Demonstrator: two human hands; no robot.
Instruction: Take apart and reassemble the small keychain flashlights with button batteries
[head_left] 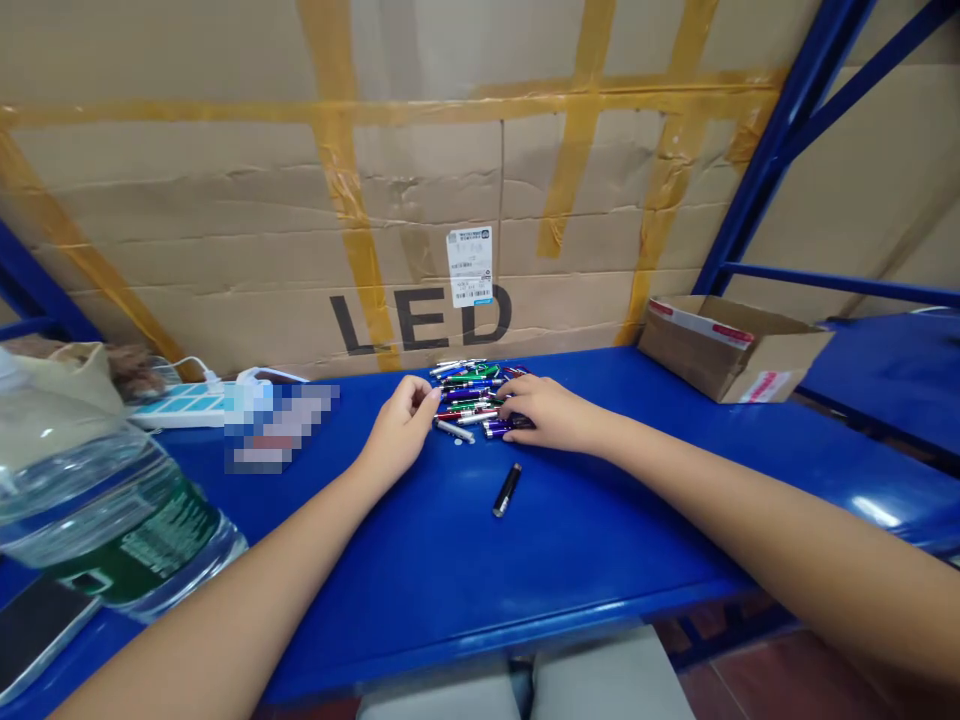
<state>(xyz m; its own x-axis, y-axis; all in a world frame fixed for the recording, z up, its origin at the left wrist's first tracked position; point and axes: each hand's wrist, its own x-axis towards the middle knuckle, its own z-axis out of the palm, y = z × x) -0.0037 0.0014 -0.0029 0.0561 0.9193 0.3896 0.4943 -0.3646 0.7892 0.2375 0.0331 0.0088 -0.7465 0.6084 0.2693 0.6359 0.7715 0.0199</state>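
A pile of slim shiny pen-like tubes (469,378) in silver, green, blue, red and purple lies at the back middle of the blue table. My left hand (403,425) is beside the pile's left edge, thumb and fingertips pressed together; whatever might be between them is too small to make out. Over the pile's right side, my right hand (559,412) has its thumb and fingers apart, touching purple tubes (495,429). A silver tube (454,431) lies at the pile's front, with small clear bits near it. Closer to me lies a separate black tube (507,490).
An open cardboard box (697,350) stands at the back right. On the left are a large water bottle (112,510), a power strip (187,405), a blurred-out flat item (277,435) and a dark flat device (41,625). Behind the blue table (420,560) rises a taped carton (225,220).
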